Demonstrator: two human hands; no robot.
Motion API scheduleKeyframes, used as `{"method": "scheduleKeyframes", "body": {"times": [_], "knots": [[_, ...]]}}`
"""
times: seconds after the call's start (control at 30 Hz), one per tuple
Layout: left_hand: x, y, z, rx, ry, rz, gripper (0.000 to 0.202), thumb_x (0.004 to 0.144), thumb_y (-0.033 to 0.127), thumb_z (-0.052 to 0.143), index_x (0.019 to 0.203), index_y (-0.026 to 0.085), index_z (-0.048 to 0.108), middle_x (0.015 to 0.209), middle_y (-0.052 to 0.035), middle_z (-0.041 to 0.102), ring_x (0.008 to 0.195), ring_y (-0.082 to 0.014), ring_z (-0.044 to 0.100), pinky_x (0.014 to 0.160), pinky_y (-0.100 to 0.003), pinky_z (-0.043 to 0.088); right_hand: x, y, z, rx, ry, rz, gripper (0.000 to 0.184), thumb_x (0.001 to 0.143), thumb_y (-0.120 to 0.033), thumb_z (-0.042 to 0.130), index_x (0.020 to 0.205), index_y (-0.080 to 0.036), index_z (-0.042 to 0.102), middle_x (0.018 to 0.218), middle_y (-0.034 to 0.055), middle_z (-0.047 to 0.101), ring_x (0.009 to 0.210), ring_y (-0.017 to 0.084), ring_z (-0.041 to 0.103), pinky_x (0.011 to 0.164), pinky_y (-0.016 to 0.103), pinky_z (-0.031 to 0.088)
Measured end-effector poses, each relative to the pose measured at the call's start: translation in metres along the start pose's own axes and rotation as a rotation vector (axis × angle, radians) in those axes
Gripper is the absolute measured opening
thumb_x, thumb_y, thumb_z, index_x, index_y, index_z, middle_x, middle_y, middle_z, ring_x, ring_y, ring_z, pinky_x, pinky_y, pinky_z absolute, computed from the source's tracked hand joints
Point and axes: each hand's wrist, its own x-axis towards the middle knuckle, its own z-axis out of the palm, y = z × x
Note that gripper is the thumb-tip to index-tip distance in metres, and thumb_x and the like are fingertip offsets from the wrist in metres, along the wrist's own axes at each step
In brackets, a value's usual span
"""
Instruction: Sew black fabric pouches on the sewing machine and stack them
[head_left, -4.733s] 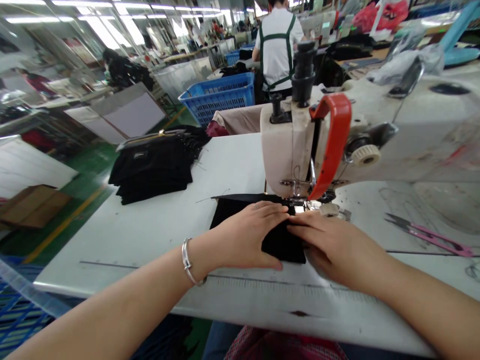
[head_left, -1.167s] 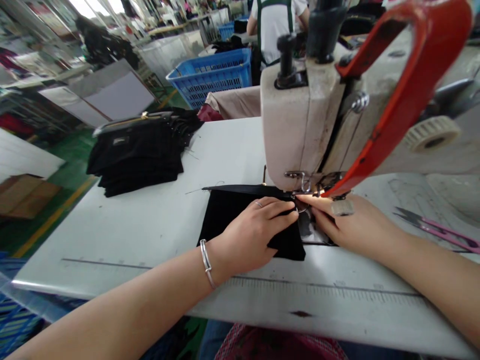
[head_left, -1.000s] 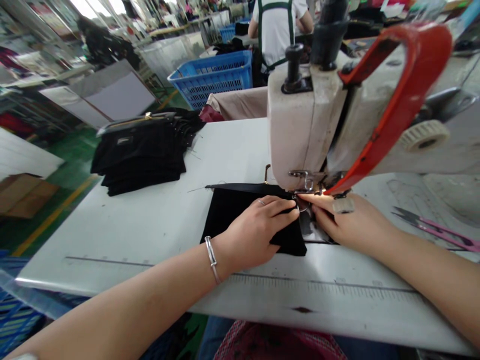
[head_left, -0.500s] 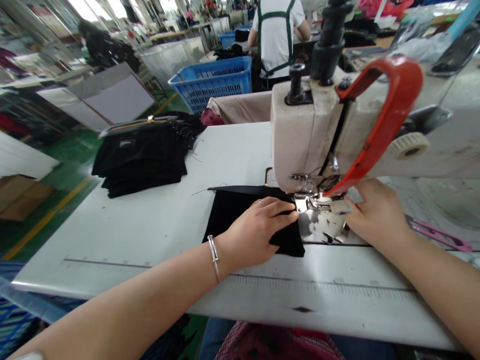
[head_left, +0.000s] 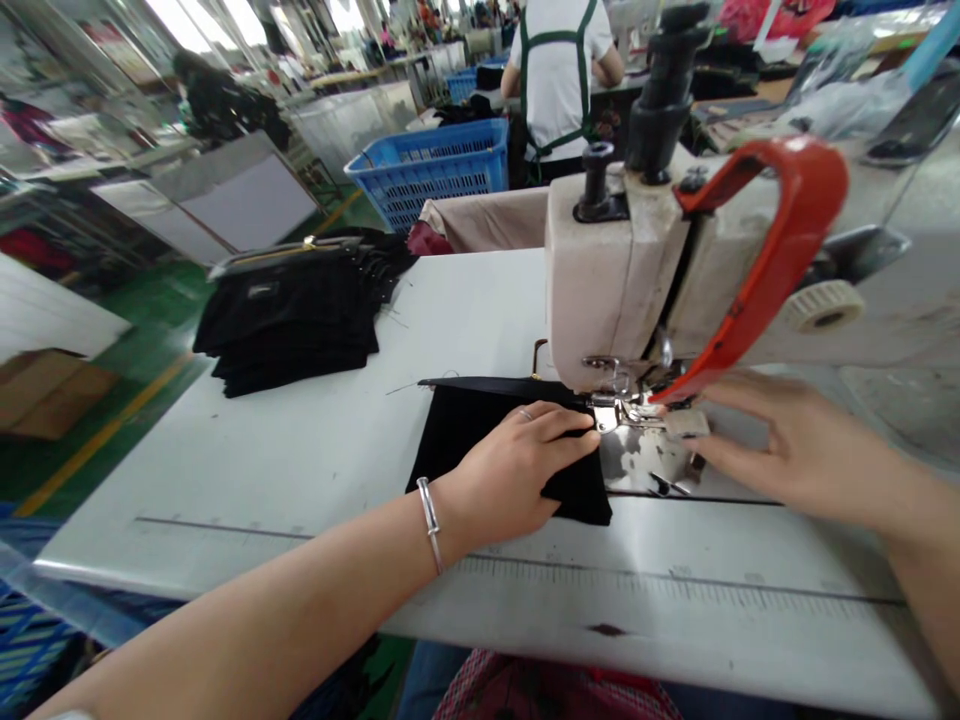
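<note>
A black fabric piece (head_left: 465,425) lies flat on the sewing machine table, its right edge at the presser foot (head_left: 606,415). My left hand (head_left: 525,455) rests on that fabric with fingers stretched out, the fingertips close beside the foot. To the right of the needle area is my right hand (head_left: 780,435), its thumb and fingers apart around a small pale block (head_left: 686,422) by the foot. Some of its fingertips are hidden behind the red lever (head_left: 757,290), and I cannot tell whether they touch the block.
A stack of black fabric pieces (head_left: 292,315) sits on the white table (head_left: 300,450) at left. The sewing machine head (head_left: 600,290) stands over the right side. Beyond are a blue basket (head_left: 435,170) and a person in a white shirt (head_left: 556,80).
My right hand has shifted right and its thumb and fingers have spread; it now covers the pink-handled tool seen before. My left hand stays on the fabric. The view has tilted slightly.
</note>
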Motion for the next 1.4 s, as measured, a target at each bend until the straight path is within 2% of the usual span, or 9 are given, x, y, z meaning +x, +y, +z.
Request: {"method": "scheduleKeyframes", "body": {"times": [0.07, 0.13, 0.3, 0.4, 0.57, 0.73, 1.03, 1.2, 1.4], "knots": [[0.001, 0.001, -0.001, -0.004, -0.003, -0.011, 0.072, 0.062, 0.003, 0.061, 0.133, 0.015, 0.059, 0.142, -0.0119, 0.056, 0.13, -0.0304, 0.051, 0.113, -0.052, 0.043, -0.006, 0.0, -0.007, 0.066, -0.176, -0.068, 0.042, 0.09, -0.03, 0.064, 0.131, -0.031, 0.057, 0.136, 0.0042, 0.061, 0.119, 0.027, 0.062, 0.097, 0.041, 0.054], [0.002, 0.002, -0.003, -0.02, 0.012, -0.019, 0.069, 0.065, 0.002, 0.061, 0.133, 0.015, 0.06, 0.142, -0.0121, 0.057, 0.131, -0.0303, 0.051, 0.113, -0.053, 0.043, -0.006, 0.0, -0.002, 0.072, -0.24, -0.097, 0.044, 0.087, -0.029, 0.067, 0.13, -0.032, 0.058, 0.14, 0.0042, 0.058, 0.123, 0.027, 0.06, 0.1, 0.043, 0.053], [0.005, -0.003, -0.009, -0.28, 0.158, -0.137, 0.037, 0.091, 0.01, 0.054, 0.125, 0.019, 0.065, 0.126, -0.0068, 0.069, 0.12, -0.0205, 0.063, 0.11, -0.045, 0.049, 0.014, -0.011, 0.033, -0.231, 0.168, 0.056, 0.021, 0.087, -0.037, 0.07, 0.093, -0.017, 0.068, 0.097, 0.0124, 0.07, 0.09, 0.03, 0.067, 0.08, 0.046, 0.055], [0.005, -0.006, -0.01, -0.359, 0.22, -0.202, 0.029, 0.097, 0.017, 0.052, 0.121, 0.02, 0.068, 0.122, -0.0057, 0.071, 0.114, -0.0183, 0.066, 0.107, -0.041, 0.052, 0.018, -0.026, 0.04, -0.323, 0.219, -0.019, 0.019, 0.09, -0.035, 0.067, 0.088, -0.016, 0.068, 0.088, 0.0125, 0.069, 0.084, 0.029, 0.065, 0.074, 0.045, 0.053], [-0.001, 0.0, -0.006, -0.043, 0.095, -0.002, 0.056, 0.077, 0.002, 0.055, 0.13, 0.017, 0.062, 0.133, -0.0094, 0.063, 0.126, -0.0257, 0.055, 0.112, -0.049, 0.045, 0.006, -0.052, 0.039, -0.018, -0.038, -0.364, 0.02, 0.094, -0.011, 0.051, 0.105, -0.015, 0.068, 0.107, 0.011, 0.069, 0.098, 0.024, 0.064, 0.082, 0.041, 0.056], [0.0, 0.003, -0.005, 0.157, -0.004, 0.063, 0.06, 0.075, 0.002, 0.054, 0.133, 0.013, 0.057, 0.137, -0.0123, 0.06, 0.128, -0.0272, 0.052, 0.112, -0.048, 0.045, 0.006, -0.062, 0.042, 0.062, -0.05, -0.327, 0.018, 0.091, -0.01, 0.052, 0.094, -0.013, 0.069, 0.105, 0.0126, 0.069, 0.104, 0.027, 0.064, 0.087, 0.046, 0.058], [0.011, -0.012, -0.002, 0.237, 0.053, 0.114, 0.049, 0.083, 0.01, 0.06, 0.132, 0.015, 0.057, 0.13, -0.0114, 0.063, 0.127, -0.0265, 0.054, 0.112, -0.047, 0.044, 0.008, -0.059, 0.045, 0.02, -0.077, -0.242, 0.024, 0.089, -0.011, 0.051, 0.105, -0.014, 0.069, 0.11, 0.0149, 0.068, 0.109, 0.03, 0.064, 0.085, 0.049, 0.058], [0.003, 0.007, 0.001, 0.271, 0.113, 0.168, 0.023, 0.098, 0.019, 0.053, 0.118, 0.011, 0.063, 0.118, -0.0107, 0.069, 0.114, -0.0222, 0.062, 0.103, -0.04, 0.052, 0.004, -0.061, 0.041, 0.038, -0.106, -0.262, 0.028, 0.09, -0.012, 0.053, 0.116, -0.013, 0.065, 0.119, 0.0139, 0.067, 0.116, 0.028, 0.06, 0.1, 0.048, 0.052], [-0.006, 0.017, 0.005, 0.236, 0.178, 0.248, 0.017, 0.1, 0.011, 0.051, 0.107, 0.012, 0.066, 0.109, -0.0044, 0.074, 0.108, -0.0162, 0.067, 0.099, -0.031, 0.054, -0.007, -0.069, 0.041, 0.005, -0.108, -0.252, 0.024, 0.091, -0.012, 0.053, 0.111, -0.013, 0.066, 0.106, 0.0128, 0.067, 0.097, 0.027, 0.062, 0.084, 0.047, 0.055]]}}
